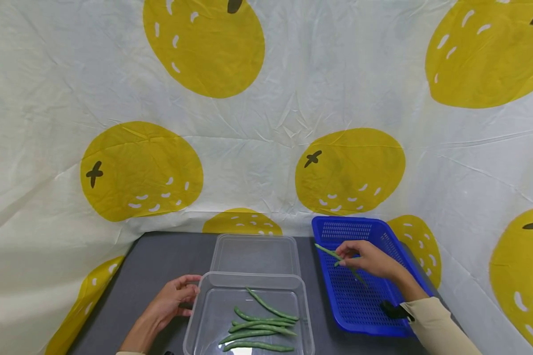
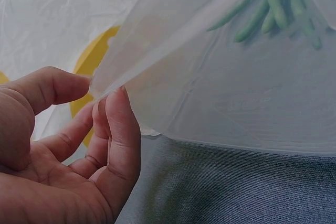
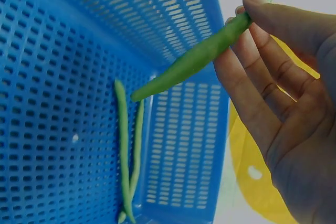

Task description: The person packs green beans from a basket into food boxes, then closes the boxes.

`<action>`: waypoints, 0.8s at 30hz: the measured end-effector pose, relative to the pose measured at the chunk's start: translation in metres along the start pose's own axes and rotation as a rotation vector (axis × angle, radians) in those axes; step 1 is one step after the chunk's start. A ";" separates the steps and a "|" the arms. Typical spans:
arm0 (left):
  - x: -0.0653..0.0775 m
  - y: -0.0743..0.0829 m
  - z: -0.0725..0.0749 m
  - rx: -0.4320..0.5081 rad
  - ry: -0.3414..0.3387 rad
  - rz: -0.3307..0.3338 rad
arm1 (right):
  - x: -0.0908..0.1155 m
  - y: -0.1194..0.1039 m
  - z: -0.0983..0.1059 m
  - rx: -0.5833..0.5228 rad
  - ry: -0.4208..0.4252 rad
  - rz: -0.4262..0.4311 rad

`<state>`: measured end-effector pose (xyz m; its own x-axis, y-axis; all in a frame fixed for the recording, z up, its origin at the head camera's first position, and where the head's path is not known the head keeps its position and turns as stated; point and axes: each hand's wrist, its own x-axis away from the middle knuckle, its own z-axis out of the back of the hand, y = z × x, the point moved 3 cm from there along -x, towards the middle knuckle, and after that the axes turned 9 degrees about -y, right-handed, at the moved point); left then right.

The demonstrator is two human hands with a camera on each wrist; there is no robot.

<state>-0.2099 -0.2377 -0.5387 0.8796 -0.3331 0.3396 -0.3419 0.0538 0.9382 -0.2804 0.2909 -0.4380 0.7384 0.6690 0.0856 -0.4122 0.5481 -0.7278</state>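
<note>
My right hand (image 1: 366,259) pinches a green bean (image 3: 199,56) between thumb and fingers, over the blue plastic basket (image 1: 333,305). In the right wrist view the bean slants across, and more beans (image 3: 123,140) lie in the basket along one side. My left hand (image 1: 173,301) is at the left rim of a clear plastic container (image 1: 253,280); the left wrist view shows its thumb and fingertips pinching the rim near a corner. Several green beans (image 1: 257,344) lie inside that container, roughly sideways in the head view.
A clear rectangular lid or tray (image 1: 255,254) lies flat behind the container. All stand on a dark grey table (image 1: 160,256). A white cloth (image 1: 248,172) with yellow fruit prints hangs behind and at the sides. A dark strap (image 1: 393,310) shows at my right wrist.
</note>
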 end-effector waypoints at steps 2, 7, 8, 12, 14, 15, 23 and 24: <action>0.000 0.000 0.000 0.000 0.000 0.000 | -0.001 -0.005 -0.002 -0.007 0.002 0.007; -0.001 -0.001 0.001 -0.002 0.004 0.009 | -0.005 -0.015 -0.007 -0.006 0.000 0.015; -0.001 -0.001 0.001 -0.004 0.004 0.014 | -0.005 -0.017 -0.008 -0.007 -0.002 0.016; -0.001 -0.002 0.001 -0.008 0.001 0.022 | -0.007 -0.026 -0.012 -0.002 -0.003 0.039; 0.000 -0.002 0.002 -0.006 -0.004 0.019 | -0.008 -0.031 -0.015 0.007 -0.006 0.058; 0.000 -0.002 0.002 -0.005 -0.006 0.017 | -0.008 -0.033 -0.016 0.012 -0.008 0.068; -0.001 -0.001 0.002 0.002 0.000 0.020 | -0.014 -0.051 -0.026 0.017 -0.028 0.113; -0.001 -0.001 0.002 0.001 0.000 0.021 | -0.015 -0.052 -0.028 0.012 -0.036 0.121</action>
<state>-0.2115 -0.2394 -0.5400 0.8723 -0.3317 0.3593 -0.3604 0.0603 0.9308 -0.2550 0.2386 -0.4200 0.6632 0.7481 0.0223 -0.5037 0.4681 -0.7260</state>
